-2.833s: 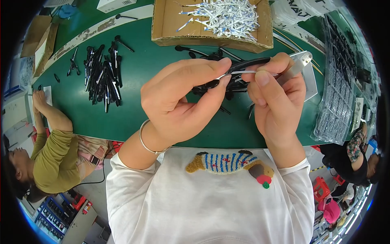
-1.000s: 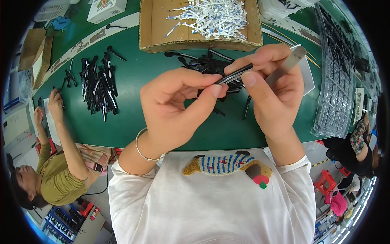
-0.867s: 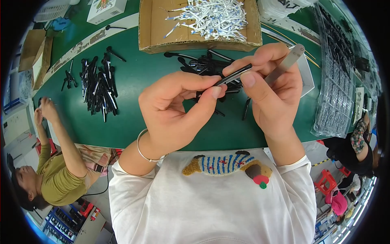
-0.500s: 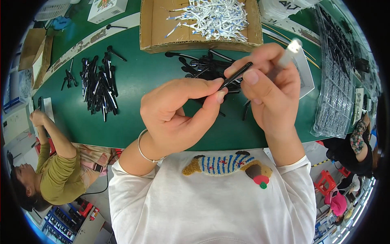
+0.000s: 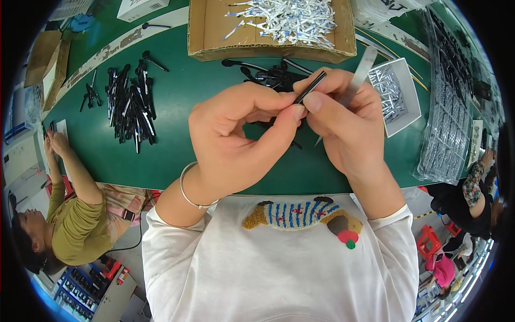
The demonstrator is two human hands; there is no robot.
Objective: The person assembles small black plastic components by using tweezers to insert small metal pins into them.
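Between the thumb and forefinger of my left hand [image 5: 236, 134] is one end of a slim black stick-like part [image 5: 312, 87], tilted up to the right. My right hand [image 5: 348, 121] grips the same part with thumb and forefinger. Tucked through the fingers of that hand is a flat metal strip [image 5: 360, 72]; a thin tip shows below them, and its exact kind I cannot tell. Behind my hands lies a heap of black stick-like parts with rounded ends [image 5: 276, 75], partly covered by my fingers.
A cardboard box [image 5: 268, 52] of white-and-blue strips stands at the back. Right of my hands is a white tray [image 5: 410, 102] of small silvery pieces, then clear plastic trays [image 5: 442, 118]. Another pile of black parts [image 5: 131, 104] lies left on the green table [image 5: 177, 107]. A co-worker [image 5: 75, 214] sits at left.
My right hand has moved slightly left and down, and the metal strip in it has turned more upright. The white tray's contents have come into view. Both hands keep hold of the black part.
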